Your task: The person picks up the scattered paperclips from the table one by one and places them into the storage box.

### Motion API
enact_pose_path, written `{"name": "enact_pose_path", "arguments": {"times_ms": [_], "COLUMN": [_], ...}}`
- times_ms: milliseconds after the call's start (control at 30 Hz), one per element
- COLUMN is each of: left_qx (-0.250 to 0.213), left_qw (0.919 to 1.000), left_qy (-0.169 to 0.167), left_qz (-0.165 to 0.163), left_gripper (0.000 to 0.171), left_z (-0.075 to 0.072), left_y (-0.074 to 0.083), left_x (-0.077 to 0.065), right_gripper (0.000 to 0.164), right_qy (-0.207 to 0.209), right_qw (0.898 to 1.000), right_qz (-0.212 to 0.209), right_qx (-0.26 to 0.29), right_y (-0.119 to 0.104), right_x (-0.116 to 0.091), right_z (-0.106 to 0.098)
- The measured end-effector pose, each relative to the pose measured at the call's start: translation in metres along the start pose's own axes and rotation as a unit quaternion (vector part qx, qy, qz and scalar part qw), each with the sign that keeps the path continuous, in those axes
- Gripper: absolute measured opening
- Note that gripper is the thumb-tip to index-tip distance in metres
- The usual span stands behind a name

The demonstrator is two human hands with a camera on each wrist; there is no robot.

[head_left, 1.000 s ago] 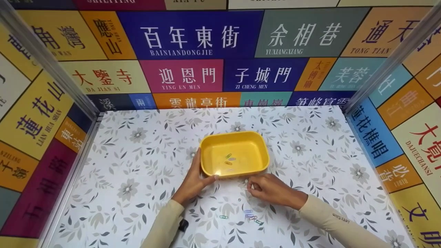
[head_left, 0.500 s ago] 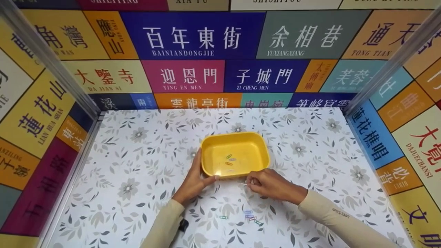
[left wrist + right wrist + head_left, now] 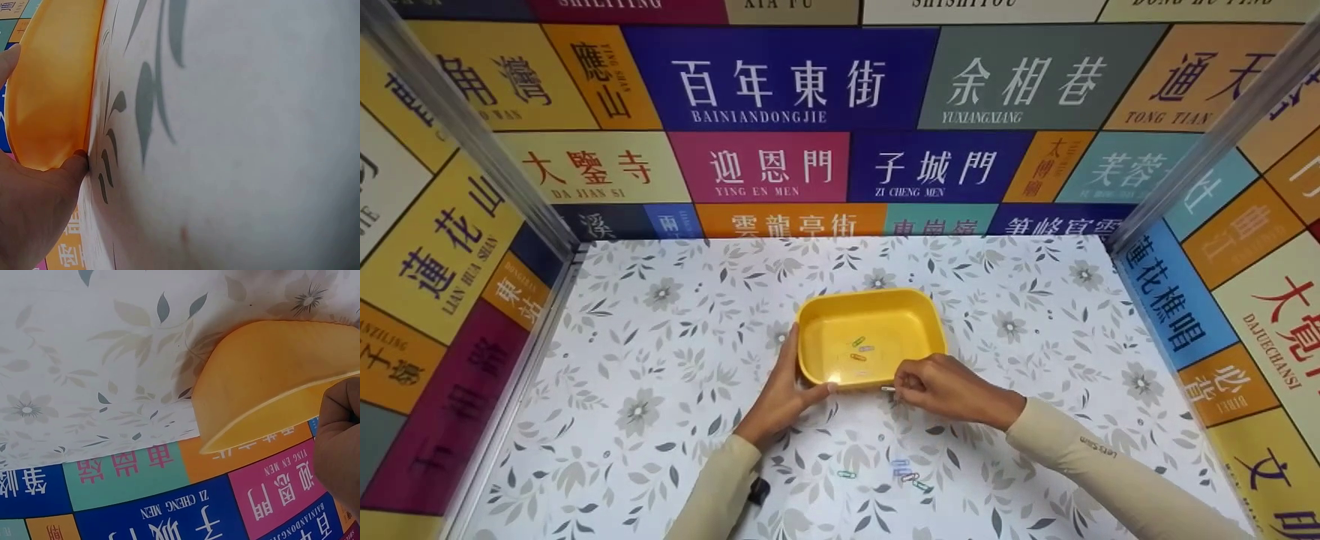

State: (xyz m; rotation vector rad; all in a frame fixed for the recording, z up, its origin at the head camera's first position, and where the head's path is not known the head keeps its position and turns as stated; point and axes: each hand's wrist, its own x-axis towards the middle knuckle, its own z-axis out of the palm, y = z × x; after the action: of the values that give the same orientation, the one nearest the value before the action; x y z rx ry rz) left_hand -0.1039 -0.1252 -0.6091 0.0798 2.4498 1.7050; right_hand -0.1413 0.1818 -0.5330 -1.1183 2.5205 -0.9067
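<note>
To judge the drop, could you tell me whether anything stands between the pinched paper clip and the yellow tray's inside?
Nothing visible does. The right hand pinches the paper clip right at the yellow tray's near rim; only that low rim lies between.

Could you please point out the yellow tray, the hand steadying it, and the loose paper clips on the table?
Yellow tray [image 3: 919,315]: head view, far right rim.
Left hand [image 3: 780,394]: head view, back of the hand.
Paper clips [image 3: 901,471]: head view, middle of the small cluster.

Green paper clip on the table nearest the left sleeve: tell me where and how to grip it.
Pinch the green paper clip from above across its narrow width, thumb and forefinger on the long sides. It lies flat on the table, apart from the clip cluster, so a top approach looks unobstructed.
</note>
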Motion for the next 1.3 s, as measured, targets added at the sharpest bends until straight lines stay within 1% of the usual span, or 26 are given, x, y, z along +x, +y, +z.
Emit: {"name": "enact_pose_path", "arguments": {"times_ms": [100, 400, 767, 1067, 1200, 1300], "left_qx": [-0.008, 0.001, 0.006, -0.010, 0.001, 0.007], "left_qw": [0.9999, 0.9999, 0.9999, 0.9999, 0.9997, 0.9995], "left_qy": [-0.002, 0.004, 0.002, 0.000, 0.003, 0.004], "left_qz": [0.007, -0.011, -0.014, -0.010, -0.026, -0.031], "left_gripper": [0.131, 0.131, 0.130, 0.130, 0.132, 0.132], "left_z": [0.000, 0.001, 0.000, 0.000, 0.001, 0.002], "left_y": [0.000, 0.002, 0.001, 0.004, 0.005, 0.005], "left_x": [0.000, 0.001, 0.002, 0.001, 0.001, 0.001], "right_gripper": [0.007, 0.005, 0.008, 0.009, 0.010, 0.011], "right_qy": [-0.006, -0.017, -0.046, -0.067, -0.081, -0.087], "right_qw": [1.000, 1.000, 0.998, 0.996, 0.994, 0.993], "right_qz": [-0.003, 0.021, 0.027, 0.013, 0.024, 0.027], "right_qx": [0.000, 0.001, -0.019, -0.065, -0.069, -0.076], "right_y": [0.000, 0.003, 0.015, 0.022, 0.024, 0.024], "right_x": [0.004, 0.019, 0.040, 0.059, 0.067, 0.072], "right_z": [-0.003, -0.008, -0.016, -0.012, -0.010, -0.010]}}
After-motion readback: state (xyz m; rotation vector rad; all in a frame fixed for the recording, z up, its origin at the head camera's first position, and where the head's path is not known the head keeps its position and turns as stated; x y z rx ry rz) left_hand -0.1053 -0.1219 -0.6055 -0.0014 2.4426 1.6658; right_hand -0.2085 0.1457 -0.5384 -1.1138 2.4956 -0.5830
